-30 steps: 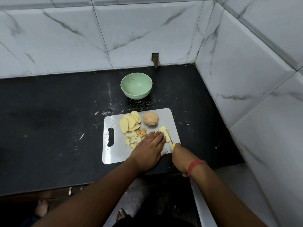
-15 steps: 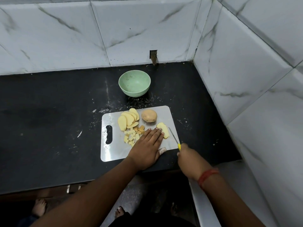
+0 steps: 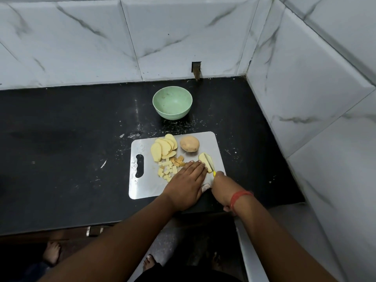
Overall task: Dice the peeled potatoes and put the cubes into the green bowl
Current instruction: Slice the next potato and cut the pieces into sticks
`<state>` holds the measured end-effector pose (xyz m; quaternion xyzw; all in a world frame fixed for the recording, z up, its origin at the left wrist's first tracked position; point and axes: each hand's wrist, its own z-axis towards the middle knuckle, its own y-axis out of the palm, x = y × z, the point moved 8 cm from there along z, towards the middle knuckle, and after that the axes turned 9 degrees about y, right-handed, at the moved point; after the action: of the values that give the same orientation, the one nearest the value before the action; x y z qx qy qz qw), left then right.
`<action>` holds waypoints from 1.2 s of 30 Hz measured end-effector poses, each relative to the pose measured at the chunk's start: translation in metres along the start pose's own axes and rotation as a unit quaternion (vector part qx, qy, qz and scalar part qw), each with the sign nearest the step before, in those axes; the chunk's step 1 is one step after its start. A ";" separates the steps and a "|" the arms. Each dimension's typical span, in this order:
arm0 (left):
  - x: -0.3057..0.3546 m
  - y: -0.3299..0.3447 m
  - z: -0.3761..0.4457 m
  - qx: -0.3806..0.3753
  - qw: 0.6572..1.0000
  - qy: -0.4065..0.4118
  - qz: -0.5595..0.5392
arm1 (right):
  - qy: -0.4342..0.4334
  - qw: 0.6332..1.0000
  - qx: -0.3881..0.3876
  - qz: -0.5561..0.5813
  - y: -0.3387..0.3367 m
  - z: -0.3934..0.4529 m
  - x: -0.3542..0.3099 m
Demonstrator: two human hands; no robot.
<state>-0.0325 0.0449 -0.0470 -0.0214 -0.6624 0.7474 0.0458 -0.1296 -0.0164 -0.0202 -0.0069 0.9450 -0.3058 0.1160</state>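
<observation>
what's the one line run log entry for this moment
phase: slicing | right hand: holds knife on slice | left hand: steadies slice | green bowl: empty

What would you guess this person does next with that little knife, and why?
Probably press the knife down through the potato slice. The right hand has the blade lying lengthwise on the slice, the left hand steadies it with flat fingers, and the green bowl holds no cubes yet.

Left hand [image 3: 188,183] lay flat on the cutting board [image 3: 142,188], fingertips at a potato slice [image 3: 203,158]; right hand [image 3: 222,188] gripped a knife [image 3: 209,164] lying across that slice. Green bowl [image 3: 172,106] stood beyond.
</observation>
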 end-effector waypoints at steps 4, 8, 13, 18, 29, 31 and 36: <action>-0.001 0.003 0.001 -0.007 1.000 -0.005 0.006 | -0.059 0.980 -0.004 -0.189 0.020 -0.009 0.034; 0.000 0.003 -0.001 0.001 1.000 -0.010 -0.007 | -0.073 0.995 0.047 -0.048 0.004 -0.018 0.051; -0.001 0.000 -0.004 0.019 1.000 -0.017 -0.016 | -0.107 0.992 0.051 -0.043 -0.018 -0.024 0.031; -0.002 -0.002 -0.006 0.024 0.999 -0.025 -0.020 | -0.100 0.990 0.066 -0.077 -0.024 -0.007 -0.004; -0.004 -0.001 -0.004 0.024 0.999 -0.030 -0.013 | -0.088 0.989 0.058 -0.107 -0.010 0.009 -0.011; -0.005 -0.002 -0.004 0.029 0.999 -0.033 -0.005 | -0.096 0.988 0.054 -0.105 -0.004 0.004 0.002; -0.005 -0.003 -0.004 0.036 0.999 -0.037 0.004 | -0.101 0.990 0.031 -0.098 0.008 -0.012 0.036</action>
<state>-0.0275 0.0485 -0.0445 0.0055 -0.6362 0.7713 0.0192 -0.1665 -0.0065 -0.0231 -0.1266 0.9134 -0.3421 0.1807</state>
